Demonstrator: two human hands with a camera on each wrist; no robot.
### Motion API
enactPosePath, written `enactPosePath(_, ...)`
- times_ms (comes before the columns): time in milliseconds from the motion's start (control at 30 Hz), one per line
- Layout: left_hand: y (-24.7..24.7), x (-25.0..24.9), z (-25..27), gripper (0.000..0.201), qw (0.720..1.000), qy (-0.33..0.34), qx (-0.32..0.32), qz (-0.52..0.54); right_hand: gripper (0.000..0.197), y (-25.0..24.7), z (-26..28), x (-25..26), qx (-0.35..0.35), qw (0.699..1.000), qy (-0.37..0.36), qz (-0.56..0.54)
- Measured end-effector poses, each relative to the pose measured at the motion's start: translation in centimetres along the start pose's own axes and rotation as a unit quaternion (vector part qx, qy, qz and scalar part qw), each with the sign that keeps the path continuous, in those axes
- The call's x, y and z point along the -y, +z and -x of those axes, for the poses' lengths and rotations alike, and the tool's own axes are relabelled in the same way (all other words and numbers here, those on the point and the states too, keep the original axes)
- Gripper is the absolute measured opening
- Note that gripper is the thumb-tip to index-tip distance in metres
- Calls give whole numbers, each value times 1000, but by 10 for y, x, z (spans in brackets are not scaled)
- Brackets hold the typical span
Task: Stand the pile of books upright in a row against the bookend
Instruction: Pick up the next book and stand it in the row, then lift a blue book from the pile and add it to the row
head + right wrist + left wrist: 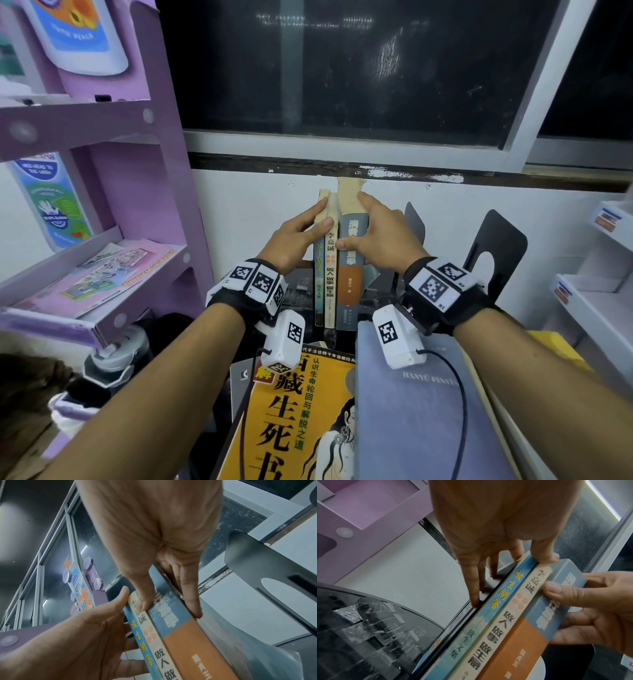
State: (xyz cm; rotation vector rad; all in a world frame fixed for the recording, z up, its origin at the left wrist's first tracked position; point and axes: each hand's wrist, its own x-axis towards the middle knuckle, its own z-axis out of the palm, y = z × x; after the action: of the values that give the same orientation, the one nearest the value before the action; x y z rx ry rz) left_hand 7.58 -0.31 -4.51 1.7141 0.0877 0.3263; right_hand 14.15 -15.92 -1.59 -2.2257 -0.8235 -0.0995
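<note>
Books are standing upright in a row of three at the back of the table [298,291]: a thin blue book [319,287], a cream book [330,274] and a thicker blue-and-orange book [352,274], spines facing the person. The left hand [291,236] is pressing straight fingers [475,586] against the outer cover of the thin blue book, thumb lying on the spines. The right hand [380,229] is bracing the other side, straight fingers [190,595] lying along the cover of the thick book and thumb on its spine, so both hands are squeezing the row flat-handed rather than curling round it.

These are looking like worn paperbacks: light, somewhat floppy, with a frayed top edge on the tallest, so they are likely to sag or fan open if released without side support. Holding them by the flat covers near the upper half seems the steadiest way.

A black bookend [496,250] is standing to the right, apart from the row; another dark plate [414,222] is showing just behind the right hand, and whether it is touching the books cannot be told. An orange book [301,411] and a grey-blue book [411,411] are lying flat in front, waiting. A purple shelf [137,205] is crowding the left side.
</note>
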Motion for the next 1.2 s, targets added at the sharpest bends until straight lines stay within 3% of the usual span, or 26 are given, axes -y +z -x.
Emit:
enactPosePath(300, 0, -1, 3, 51, 1000, -1, 1, 5, 97, 6, -1, 1, -6, 998, 3, 57)
enactPosePath(767, 0, -1, 6, 50, 1000, 0, -13, -28, 95, 8, 0, 5, -12, 998, 2, 57)
enactPosePath(1033, 3, -10, 11, 47, 999, -28, -16, -18, 113, -7, 12, 8, 62, 998, 16, 23)
enactPosePath(1200, 6, -13, 22, 55, 998, -48, -36, -33, 102, -19, 26, 10, 80, 996, 34, 34)
